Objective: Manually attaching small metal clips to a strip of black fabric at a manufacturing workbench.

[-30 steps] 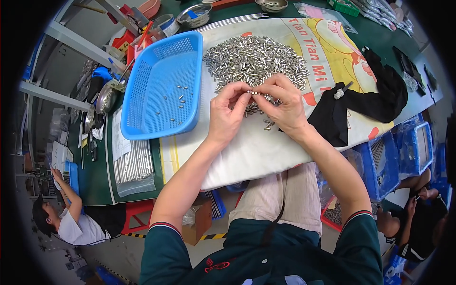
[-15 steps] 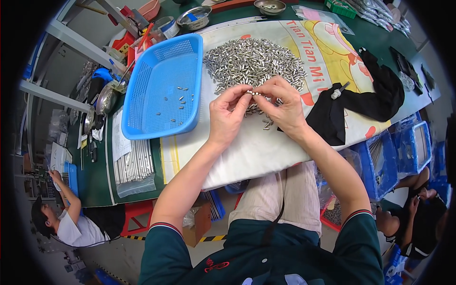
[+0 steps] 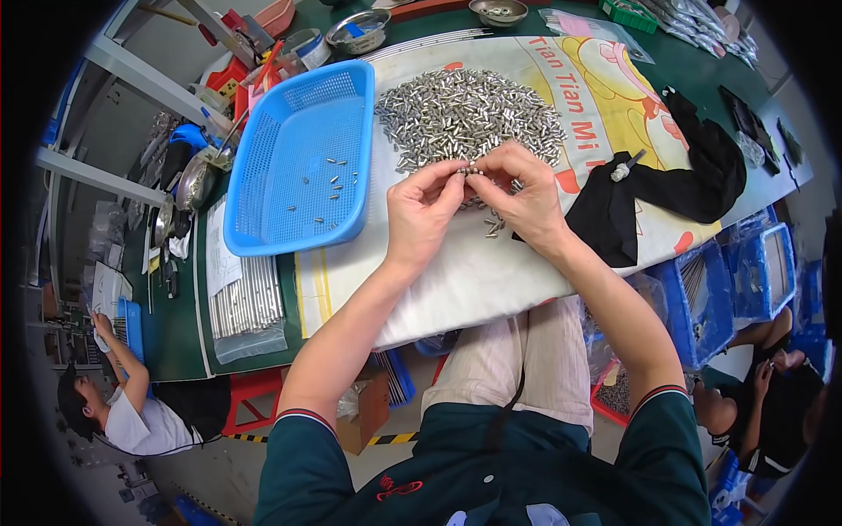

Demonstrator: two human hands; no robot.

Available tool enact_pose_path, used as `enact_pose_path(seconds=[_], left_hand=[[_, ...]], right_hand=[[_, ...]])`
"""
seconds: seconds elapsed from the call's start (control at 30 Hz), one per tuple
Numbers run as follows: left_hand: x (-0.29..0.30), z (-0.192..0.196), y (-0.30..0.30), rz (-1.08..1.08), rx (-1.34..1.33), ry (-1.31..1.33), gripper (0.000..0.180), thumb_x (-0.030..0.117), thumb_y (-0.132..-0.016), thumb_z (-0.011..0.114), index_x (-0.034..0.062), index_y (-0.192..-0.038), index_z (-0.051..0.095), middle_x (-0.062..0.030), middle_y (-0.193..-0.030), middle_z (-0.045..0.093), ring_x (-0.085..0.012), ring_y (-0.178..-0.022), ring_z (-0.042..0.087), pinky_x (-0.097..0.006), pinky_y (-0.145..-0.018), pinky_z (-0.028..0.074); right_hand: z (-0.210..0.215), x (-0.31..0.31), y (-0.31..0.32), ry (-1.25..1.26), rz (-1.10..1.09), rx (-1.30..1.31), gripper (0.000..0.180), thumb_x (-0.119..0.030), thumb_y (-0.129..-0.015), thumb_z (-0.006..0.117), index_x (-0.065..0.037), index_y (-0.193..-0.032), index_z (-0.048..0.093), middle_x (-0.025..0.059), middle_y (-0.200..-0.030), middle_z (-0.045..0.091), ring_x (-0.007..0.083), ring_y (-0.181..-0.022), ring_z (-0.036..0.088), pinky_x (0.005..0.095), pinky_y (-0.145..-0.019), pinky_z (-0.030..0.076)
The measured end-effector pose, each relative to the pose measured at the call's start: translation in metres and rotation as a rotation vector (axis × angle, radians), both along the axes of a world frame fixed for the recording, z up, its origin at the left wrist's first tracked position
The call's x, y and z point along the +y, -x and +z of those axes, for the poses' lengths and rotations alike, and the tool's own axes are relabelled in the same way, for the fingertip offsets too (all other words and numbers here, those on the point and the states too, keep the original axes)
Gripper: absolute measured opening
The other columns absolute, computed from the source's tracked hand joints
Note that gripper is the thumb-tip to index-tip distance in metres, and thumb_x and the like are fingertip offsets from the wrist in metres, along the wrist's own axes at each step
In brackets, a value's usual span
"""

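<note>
Left bare hand (image 3: 419, 215), right bare hand (image 3: 529, 195): thumbs and fingertips pinched nearly together on few small silvery metal cylinders (image 3: 470, 171), by near edge of big loose silvery metal heap (image 3: 474, 114). Slick-looking tiny bits, so uneven squeeze could probably ping one away.

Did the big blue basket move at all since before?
No. The blue basket sits in the same place, just behind the bag of metal rods on the green table.
</note>
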State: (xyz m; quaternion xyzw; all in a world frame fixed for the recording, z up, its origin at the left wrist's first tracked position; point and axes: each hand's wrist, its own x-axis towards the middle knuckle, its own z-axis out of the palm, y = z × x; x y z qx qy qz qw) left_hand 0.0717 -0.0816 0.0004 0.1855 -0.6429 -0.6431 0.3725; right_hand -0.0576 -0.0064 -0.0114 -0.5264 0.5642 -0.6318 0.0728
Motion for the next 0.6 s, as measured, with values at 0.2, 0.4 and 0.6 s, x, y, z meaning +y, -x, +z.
enact_pose_path(seconds=[0.2, 0.4, 0.6], left_hand=[[-0.0031, 0.0040, -0.0034, -0.037, -0.060, -0.132, 0.018, 0.003, -0.088, 0.053, -0.0045, -0.102, 0.061, -0.0117, -0.089, 0.066, -0.0142, -0.077, 0.064, -0.025, -0.071, 0.054], [-0.0060, 0.0013, -0.0039, -0.090, -0.122, -0.272, 0.020, 0.008, -0.090, 0.053, -0.0024, -0.104, 0.060, -0.0115, -0.090, 0.065, -0.0159, -0.076, 0.065, -0.027, -0.072, 0.054], [-0.0035, 0.0042, -0.0032, -0.121, -0.128, -0.338, 0.019, 0.007, -0.089, 0.053, -0.0051, -0.103, 0.059, -0.0137, -0.088, 0.066, -0.0173, -0.076, 0.066, -0.027, -0.070, 0.055]], right_hand=[[0.0034, 0.0000, 0.0001, -0.090, 0.030, -0.043, 0.012, -0.007, -0.071, 0.071, 0.001, -0.077, 0.064, 0.0035, -0.070, 0.056, 0.0079, -0.058, 0.050, 0.0214, -0.051, 0.041], [0.0058, 0.0046, 0.0055, -0.270, 0.112, -0.210, 0.014, -0.009, -0.073, 0.071, 0.002, -0.079, 0.065, 0.0000, -0.067, 0.059, 0.0031, -0.058, 0.049, 0.0189, -0.052, 0.041], [0.0066, 0.0059, 0.0084, -0.353, 0.132, -0.245, 0.017, -0.012, -0.076, 0.068, 0.003, -0.082, 0.066, 0.0017, -0.065, 0.061, 0.0033, -0.058, 0.050, 0.0191, -0.053, 0.042]])
